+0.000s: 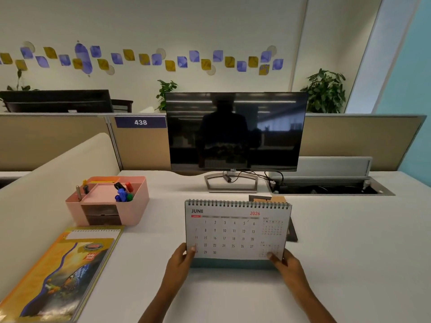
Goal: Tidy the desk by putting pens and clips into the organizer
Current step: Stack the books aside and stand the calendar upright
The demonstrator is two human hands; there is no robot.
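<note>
A: Entry 1: the organizer (139, 205). Appearance?

B: Pink plastic box with open compartments on top and two dark drawers in the front face. It stands upright on the white desk (349, 241) at the rear left. That puts it left of the monitor (235, 131) stand and just beyond the top edge of a yellow booklet (58, 273).

A: Contents?

B: The right compartment holds a cluster of markers (121, 194) with blue, green, red and black caps showing, leaning on one another. The left compartment holds one metallic pen (78, 193), upright. A small yellow item sits at the back left, too small to identify.

A: Entry 2: the hands.

B: Both are well apart from the organizer. They are on a spiral-bound calendar (235, 229), upright in front of the monitor and open at June 2026. The left hand (178, 261) pinches its lower left corner, thumb flat on the page by the dates. The right hand (288, 268) pinches the lower right corner the same way, thumb on the front.

A: Remaining fingers?

B: Behind the card — hidden, so I cannot tell whether they are spread or together. Both forearms enter from the bottom edge, angling inward. A dark frame (292, 234) shows just behind the calendar's right edge.
</note>
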